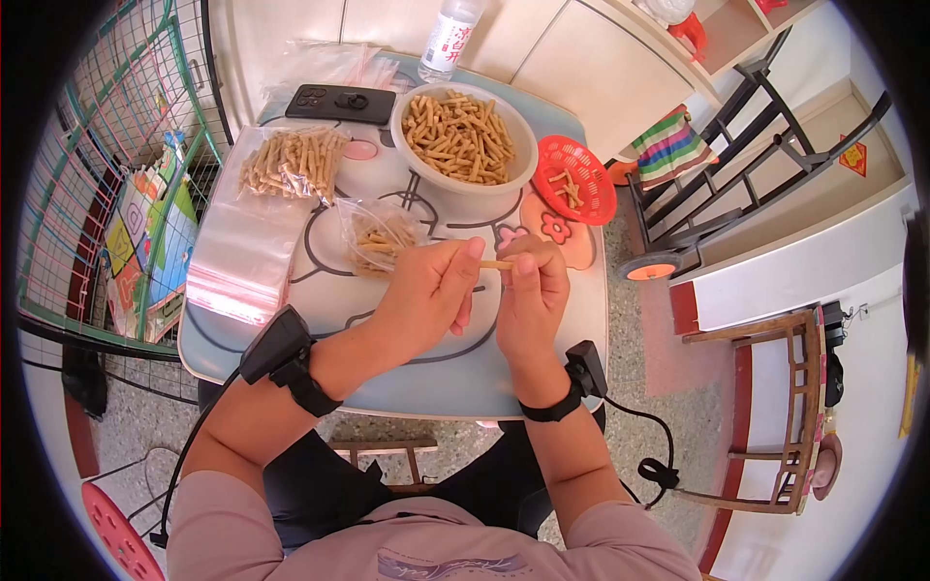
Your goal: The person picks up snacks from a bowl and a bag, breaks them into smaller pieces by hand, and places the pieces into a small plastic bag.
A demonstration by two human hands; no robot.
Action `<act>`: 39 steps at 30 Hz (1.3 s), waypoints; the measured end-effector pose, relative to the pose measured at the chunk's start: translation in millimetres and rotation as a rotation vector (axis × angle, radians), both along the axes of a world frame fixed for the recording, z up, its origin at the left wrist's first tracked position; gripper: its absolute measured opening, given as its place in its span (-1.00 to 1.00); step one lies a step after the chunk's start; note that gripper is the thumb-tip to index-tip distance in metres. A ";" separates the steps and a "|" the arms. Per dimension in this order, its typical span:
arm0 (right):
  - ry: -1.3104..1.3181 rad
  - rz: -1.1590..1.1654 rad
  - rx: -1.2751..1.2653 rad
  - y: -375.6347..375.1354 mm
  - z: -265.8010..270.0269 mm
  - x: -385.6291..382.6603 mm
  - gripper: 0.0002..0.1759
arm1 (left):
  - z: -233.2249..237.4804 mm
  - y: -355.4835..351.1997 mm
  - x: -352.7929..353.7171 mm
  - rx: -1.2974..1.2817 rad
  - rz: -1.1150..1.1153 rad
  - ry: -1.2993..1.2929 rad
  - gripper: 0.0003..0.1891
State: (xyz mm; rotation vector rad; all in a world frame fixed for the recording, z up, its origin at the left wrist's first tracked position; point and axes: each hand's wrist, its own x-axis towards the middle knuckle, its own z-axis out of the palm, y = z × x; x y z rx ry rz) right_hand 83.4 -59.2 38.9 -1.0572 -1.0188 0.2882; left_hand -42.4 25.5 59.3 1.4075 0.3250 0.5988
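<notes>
A short tan stick (496,264) spans the gap between my two hands above the table. Its left end is pinched in my left hand (431,290), and my right hand (533,295) grips its other end between thumb and fingers. Just beyond my left hand lies a clear plastic bag (383,237) with several similar sticks inside. A white bowl (465,184) heaped with tan sticks (455,136) stands farther back. To its right, a red perforated basket (596,198) holds a few sticks.
A filled bag of sticks (295,163) lies at left on flat clear bags (237,261). A black phone (339,103) and a water bottle (450,39) are at the back of the table (465,378). A green wire cage (107,242) stands left; a folded black cart (746,184) stands right.
</notes>
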 end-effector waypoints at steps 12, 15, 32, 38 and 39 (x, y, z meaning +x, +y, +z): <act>-0.002 -0.035 0.001 1.0 -4.1 1.3 -0.73 | 3.7 -0.9 -1.9 0.009 -0.021 0.006 -0.46; 0.055 -0.089 -0.026 0.4 -3.6 -2.3 -0.72 | 0.7 -1.7 0.0 0.215 0.016 -0.063 -0.50; -0.041 0.184 -0.083 -3.6 19.9 8.9 -0.77 | -8.3 -5.4 2.2 0.355 -0.030 -0.153 -0.74; -0.098 -0.114 -0.204 6.2 84.6 -11.9 -0.89 | -6.7 -5.5 -0.4 0.717 -0.304 0.250 -0.73; -0.169 -0.037 -0.332 10.3 89.2 -17.7 -0.87 | -12.6 -8.6 0.4 0.751 -0.318 0.161 -0.72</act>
